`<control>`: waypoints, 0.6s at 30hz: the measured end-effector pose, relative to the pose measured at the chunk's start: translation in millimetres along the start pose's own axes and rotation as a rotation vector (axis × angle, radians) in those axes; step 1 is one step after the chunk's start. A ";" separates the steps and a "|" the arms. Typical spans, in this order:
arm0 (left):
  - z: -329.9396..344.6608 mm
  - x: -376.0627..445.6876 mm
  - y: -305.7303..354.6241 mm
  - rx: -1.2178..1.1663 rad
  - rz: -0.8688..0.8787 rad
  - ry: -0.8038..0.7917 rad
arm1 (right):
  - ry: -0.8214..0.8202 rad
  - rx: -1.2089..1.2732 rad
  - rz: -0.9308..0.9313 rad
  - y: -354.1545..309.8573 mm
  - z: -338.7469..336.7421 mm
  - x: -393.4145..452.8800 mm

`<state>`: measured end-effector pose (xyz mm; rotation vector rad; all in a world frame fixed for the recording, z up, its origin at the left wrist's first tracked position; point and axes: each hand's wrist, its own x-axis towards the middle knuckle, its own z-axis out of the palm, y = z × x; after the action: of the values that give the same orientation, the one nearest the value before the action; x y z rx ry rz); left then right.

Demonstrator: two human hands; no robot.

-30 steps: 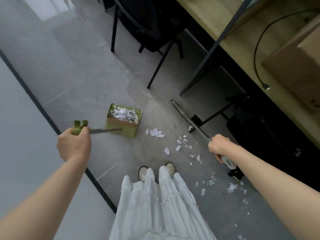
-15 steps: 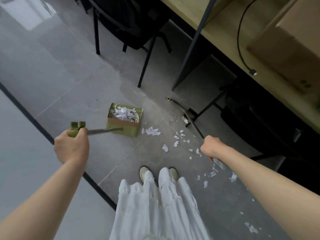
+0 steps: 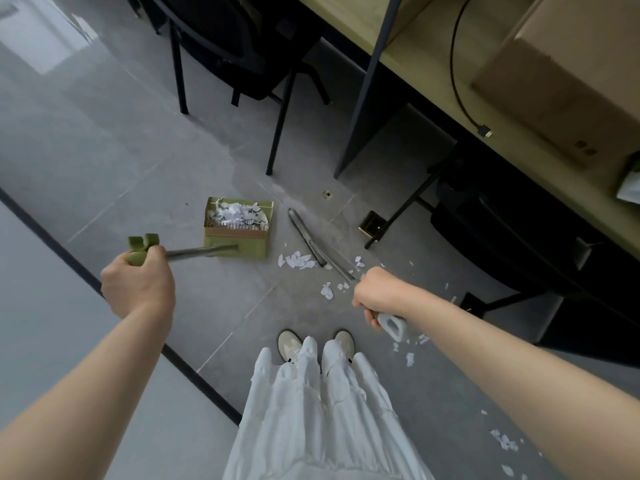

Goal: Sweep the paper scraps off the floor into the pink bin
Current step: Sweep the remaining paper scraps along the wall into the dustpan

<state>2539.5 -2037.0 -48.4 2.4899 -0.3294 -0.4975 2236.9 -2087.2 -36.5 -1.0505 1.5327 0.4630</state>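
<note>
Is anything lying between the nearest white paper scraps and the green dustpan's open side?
Nothing visible. The white paper scraps lie on bare grey floor just right of the green long-handled dustpan, and the blurred broom in the right hand sits on their far side.

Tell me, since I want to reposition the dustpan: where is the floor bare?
Bare: the tiles left of the dustpan up to the dark floor strip. Crowded: right of it, paper scraps and the broom.

Scraps in dustpan ahead-left; loose scraps right of it, before shoes
</note>
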 end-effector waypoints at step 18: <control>-10.0 -7.4 -25.1 -0.027 -0.011 0.037 | -0.155 0.649 0.220 8.0 65.2 45.4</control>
<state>2540.1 -2009.4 -53.3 2.4732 -0.2929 -0.4573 2270.9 -2048.8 -97.7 -0.3385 1.5122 0.1632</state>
